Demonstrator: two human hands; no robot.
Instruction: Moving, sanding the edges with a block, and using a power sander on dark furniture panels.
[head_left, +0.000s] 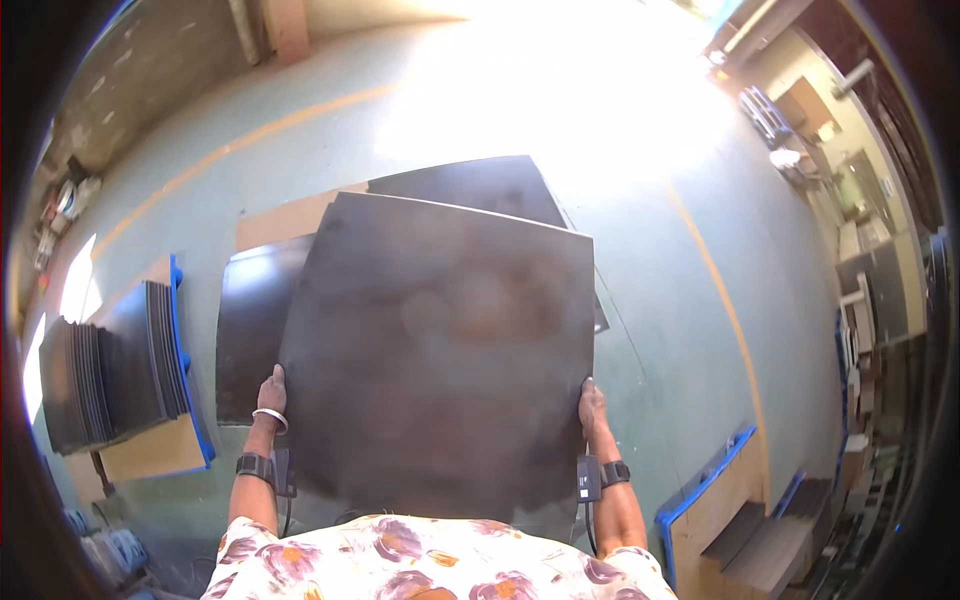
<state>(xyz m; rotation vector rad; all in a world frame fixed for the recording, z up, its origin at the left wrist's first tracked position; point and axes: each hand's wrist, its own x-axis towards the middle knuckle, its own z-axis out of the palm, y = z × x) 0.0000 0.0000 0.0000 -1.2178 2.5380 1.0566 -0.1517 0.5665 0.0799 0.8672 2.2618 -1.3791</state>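
Head view of a workshop floor (640, 260), painted pale green with curved orange lines (720, 290), a patch of it washed out by glare at the top. A large dark square sheet (435, 350) is held up in front of the person, above more dark sheets (250, 330) lying flat on a brown board (280, 222) on the floor. The left hand (271, 388) grips the sheet's left edge and the right hand (592, 402) its right edge, thumbs showing on the near face (the other fingers are behind the sheet and cannot be made out). To the left, a stack of dark sheets (110, 375) rests on a blue-edged pallet (190, 400); at lower right, another blue-edged pallet (710, 490) carries a lower stack (770, 545). The sheet's bottom edge is cut off by the floral shirt (430, 560). Shelving and equipment (860, 220) along the right wall are bent by the lens and too small to identify.
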